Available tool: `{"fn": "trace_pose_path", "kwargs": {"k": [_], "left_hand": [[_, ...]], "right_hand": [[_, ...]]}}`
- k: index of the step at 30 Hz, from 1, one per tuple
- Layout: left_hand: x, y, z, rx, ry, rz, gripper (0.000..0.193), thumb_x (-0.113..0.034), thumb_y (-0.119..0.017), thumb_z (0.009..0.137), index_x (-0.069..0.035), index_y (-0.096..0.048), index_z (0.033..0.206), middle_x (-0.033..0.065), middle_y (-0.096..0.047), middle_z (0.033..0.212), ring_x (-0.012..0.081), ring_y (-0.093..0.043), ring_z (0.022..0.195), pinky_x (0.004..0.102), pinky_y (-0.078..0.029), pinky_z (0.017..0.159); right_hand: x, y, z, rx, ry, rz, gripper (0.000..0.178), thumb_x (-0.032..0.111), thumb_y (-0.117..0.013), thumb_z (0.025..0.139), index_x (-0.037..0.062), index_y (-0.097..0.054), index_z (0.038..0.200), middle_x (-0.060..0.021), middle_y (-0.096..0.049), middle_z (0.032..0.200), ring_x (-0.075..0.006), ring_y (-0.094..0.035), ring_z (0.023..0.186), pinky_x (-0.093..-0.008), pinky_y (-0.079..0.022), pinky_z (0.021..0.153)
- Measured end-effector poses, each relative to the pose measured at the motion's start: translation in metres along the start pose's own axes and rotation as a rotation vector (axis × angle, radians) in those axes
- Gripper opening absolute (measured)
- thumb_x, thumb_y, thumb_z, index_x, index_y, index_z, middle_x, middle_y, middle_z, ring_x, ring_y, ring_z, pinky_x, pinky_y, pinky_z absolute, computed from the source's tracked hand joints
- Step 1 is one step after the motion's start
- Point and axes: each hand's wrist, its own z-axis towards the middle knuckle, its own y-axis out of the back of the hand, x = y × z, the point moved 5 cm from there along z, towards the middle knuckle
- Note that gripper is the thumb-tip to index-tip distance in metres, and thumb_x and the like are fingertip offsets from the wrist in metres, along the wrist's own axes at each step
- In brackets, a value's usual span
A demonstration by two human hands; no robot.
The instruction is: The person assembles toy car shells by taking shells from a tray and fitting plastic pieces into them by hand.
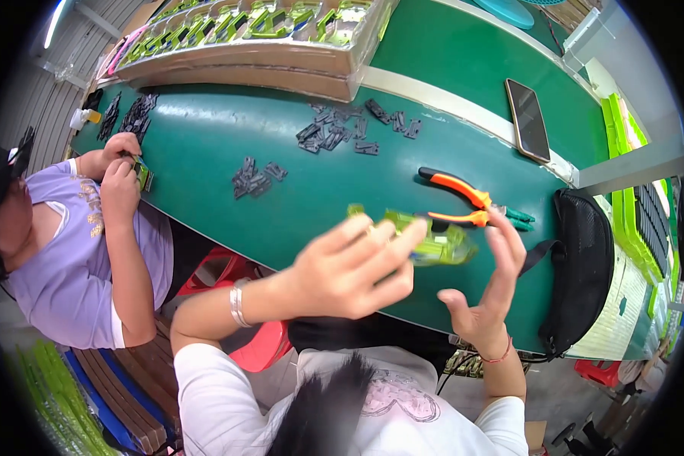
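The left hand (349,270) has its grip on a green plastic piece (444,247), its long axis pointing toward the right hand (485,308) (fingers spread, seemingly holding nothing).

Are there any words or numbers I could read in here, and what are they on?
No words or numbers can be read.
Phone: dark screen, no words showing.
Green piece in the left fingers: too blurred.
Bottle: any label is too small.
Pliers: any marks are too small.
White shirt: pink picture, no letters I can make out.
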Motion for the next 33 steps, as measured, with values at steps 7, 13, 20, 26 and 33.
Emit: {"fn": "trace_pose_path", "kwargs": {"k": [7,13,20,26,33], "left_hand": [[-0.03,-0.004,-0.039,0.039,0.049,-0.267,0.013,-0.011,-0.074,0.084,-0.007,-0.074,0.096,0.0149,-0.073,0.127,0.0309,-0.073,0.109,0.0489,-0.057,0.103],[0.109,0.026,-0.071,0.137,0.554,0.156,0.012,-0.004,-0.076,0.08,-0.009,-0.075,0.091,0.0057,-0.071,0.107,0.0324,-0.061,0.114,0.0452,-0.047,0.099],[0.166,0.005,-0.085,0.45,0.631,-0.044,0.019,-0.007,-0.083,0.08,-0.006,-0.072,0.096,0.0079,-0.071,0.107,0.0337,-0.058,0.116,0.0432,-0.046,0.103],[0.109,0.006,-0.065,0.198,0.62,-0.055,0.016,-0.005,-0.079,0.084,-0.002,-0.07,0.097,0.0114,-0.072,0.092,0.0355,-0.066,0.093,0.0454,-0.053,0.083],[-0.046,0.031,-0.041,0.128,0.293,-0.308,0.025,0.005,-0.083,0.079,0.0,-0.072,0.101,0.0144,-0.074,0.094,0.0309,-0.073,0.079,0.0387,-0.06,0.072]], "right_hand": [[0.005,-0.029,-0.026,0.186,-0.121,0.098,0.024,0.004,-0.084,0.08,0.0046,-0.07,0.1,-0.0077,-0.072,0.099,-0.0314,-0.068,0.102,-0.0481,-0.048,0.098],[0.02,-0.028,-0.039,0.215,-0.028,0.102,0.03,-0.007,-0.081,0.071,0.0022,-0.071,0.098,-0.0075,-0.071,0.098,-0.0312,-0.065,0.097,-0.04,-0.056,0.084],[0.022,-0.028,-0.046,0.202,-0.048,0.089,0.031,-0.008,-0.08,0.072,0.0011,-0.07,0.1,-0.0091,-0.071,0.101,-0.0326,-0.067,0.1,-0.0414,-0.056,0.086],[0.022,-0.027,-0.053,0.16,0.071,0.072,0.027,-0.008,-0.077,0.071,-0.0013,-0.067,0.095,-0.0111,-0.069,0.103,-0.0334,-0.068,0.1,-0.0411,-0.058,0.084],[0.03,-0.025,-0.072,0.119,0.181,-0.072,0.027,0.001,-0.075,0.063,-0.0028,-0.072,0.09,-0.0124,-0.07,0.099,-0.0308,-0.069,0.097,-0.043,-0.061,0.079]]}}
